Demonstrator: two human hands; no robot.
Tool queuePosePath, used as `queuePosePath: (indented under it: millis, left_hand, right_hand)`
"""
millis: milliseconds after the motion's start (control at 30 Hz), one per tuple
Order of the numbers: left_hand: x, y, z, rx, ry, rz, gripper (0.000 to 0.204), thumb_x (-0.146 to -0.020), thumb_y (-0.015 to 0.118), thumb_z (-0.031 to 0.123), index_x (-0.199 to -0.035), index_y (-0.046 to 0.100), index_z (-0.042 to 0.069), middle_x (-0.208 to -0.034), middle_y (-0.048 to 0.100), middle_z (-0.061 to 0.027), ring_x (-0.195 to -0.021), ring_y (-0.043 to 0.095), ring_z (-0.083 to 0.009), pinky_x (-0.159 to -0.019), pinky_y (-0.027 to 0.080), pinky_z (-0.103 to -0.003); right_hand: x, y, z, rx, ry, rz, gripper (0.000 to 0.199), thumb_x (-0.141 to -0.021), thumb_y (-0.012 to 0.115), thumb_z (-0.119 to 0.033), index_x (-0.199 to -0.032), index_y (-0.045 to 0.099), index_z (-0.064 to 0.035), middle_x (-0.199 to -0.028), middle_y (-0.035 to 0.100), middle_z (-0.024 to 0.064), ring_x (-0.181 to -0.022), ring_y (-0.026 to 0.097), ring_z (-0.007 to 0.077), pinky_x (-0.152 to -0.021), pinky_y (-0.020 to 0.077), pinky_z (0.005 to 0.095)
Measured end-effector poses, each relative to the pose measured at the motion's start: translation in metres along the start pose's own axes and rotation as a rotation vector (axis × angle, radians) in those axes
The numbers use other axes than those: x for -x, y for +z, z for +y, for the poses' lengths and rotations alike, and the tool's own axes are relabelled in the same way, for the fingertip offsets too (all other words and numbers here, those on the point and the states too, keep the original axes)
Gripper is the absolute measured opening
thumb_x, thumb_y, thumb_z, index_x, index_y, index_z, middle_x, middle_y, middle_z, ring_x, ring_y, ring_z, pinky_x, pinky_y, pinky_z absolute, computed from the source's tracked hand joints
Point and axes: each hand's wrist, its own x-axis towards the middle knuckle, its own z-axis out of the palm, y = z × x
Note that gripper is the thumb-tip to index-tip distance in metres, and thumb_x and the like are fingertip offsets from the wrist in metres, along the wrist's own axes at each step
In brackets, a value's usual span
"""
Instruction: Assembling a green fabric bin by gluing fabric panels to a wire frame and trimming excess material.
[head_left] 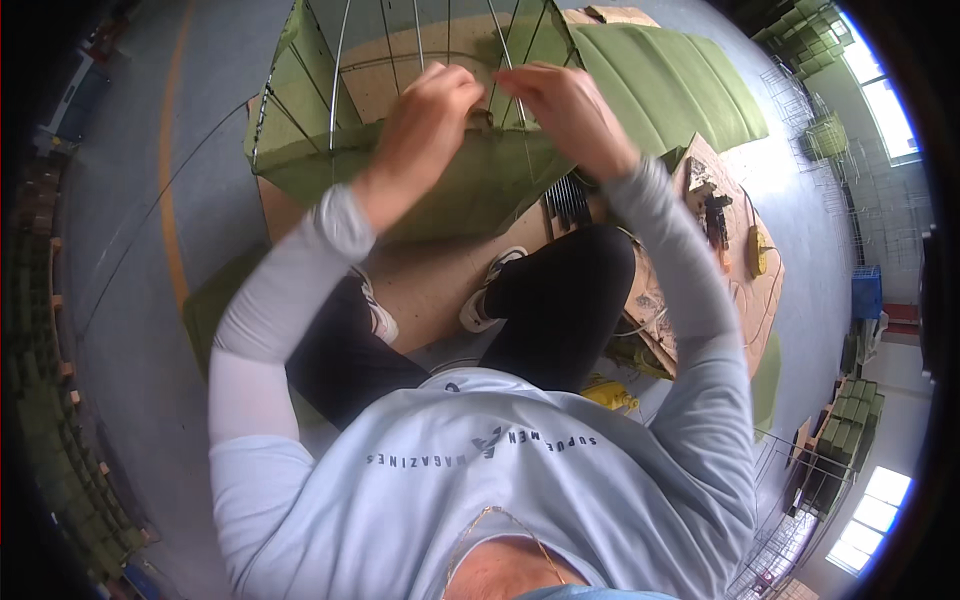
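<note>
In front of me stands a box-like frame of metal rods (335, 85) covered in green fabric (430, 205), with its open side up. Over its near edge, my left hand (428, 130) is raised with fingers curled together. Close by on the right, my right hand (572, 112) has thumb and fingers pinched, its fingertips by an upright rod. A small gap separates the two hands. Anything between their fingertips is too small and blurred to make out.
A folded green panel (670, 85) lies behind on the right. Black rods (568, 203) sit beside my right knee. Cardboard (735, 300) on the right carries a black tool (717, 222) and a yellow object (758, 252). Another yellow tool (610, 393) lies near my right thigh.
</note>
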Motion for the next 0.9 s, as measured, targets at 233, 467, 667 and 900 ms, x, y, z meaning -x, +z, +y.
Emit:
queuePosePath:
  millis: [233, 467, 667, 900]
  left_hand:
    - [0.052, 0.015, 0.005, -0.177, 0.117, 0.264, 0.026, -0.071, 0.066, -0.007, -0.097, 0.066, -0.002, -0.093, 0.062, -0.0096, -0.086, 0.059, -0.0256, -0.073, 0.05, -0.035]
    - [0.029, 0.005, -0.007, -0.04, 0.064, 0.047, 0.018, -0.071, 0.067, -0.003, -0.089, 0.067, -0.001, -0.082, 0.061, -0.0102, -0.08, 0.058, -0.0266, -0.069, 0.048, -0.036]
    - [0.0, -0.009, -0.017, 0.191, -0.093, -0.346, 0.009, -0.08, 0.065, 0.006, -0.086, 0.066, -0.001, -0.082, 0.064, -0.0124, -0.083, 0.059, -0.0295, -0.07, 0.047, -0.038]
    - [0.067, -0.024, -0.006, -0.233, 0.113, 0.387, 0.021, -0.077, 0.063, 0.004, -0.098, 0.066, 0.0, -0.095, 0.063, -0.008, -0.089, 0.059, -0.0243, -0.078, 0.05, -0.034]
  right_hand:
    - [0.037, 0.081, -0.02, 0.291, -0.157, 0.473, 0.038, -0.078, 0.058, -0.003, -0.116, 0.056, 0.0023, -0.105, 0.063, 0.0136, -0.1, 0.059, 0.0282, -0.09, 0.047, 0.0387]
    - [0.024, 0.06, -0.013, 0.112, -0.035, 0.239, 0.02, -0.074, 0.055, -0.001, -0.093, 0.059, -0.0012, -0.087, 0.063, 0.011, -0.086, 0.061, 0.0288, -0.075, 0.0486, 0.0392]
    - [-0.005, 0.02, 0.0, -0.199, 0.104, -0.216, 0.018, -0.086, 0.06, -0.015, -0.092, 0.069, -0.0012, -0.075, 0.065, 0.0184, -0.074, 0.064, 0.0328, -0.067, 0.0507, 0.037]
    - [0.02, 0.078, -0.034, -0.053, -0.009, 0.639, 0.03, -0.083, 0.059, 0.001, -0.113, 0.06, -0.0006, -0.114, 0.063, 0.0162, -0.107, 0.061, 0.0323, -0.093, 0.0482, 0.0418]
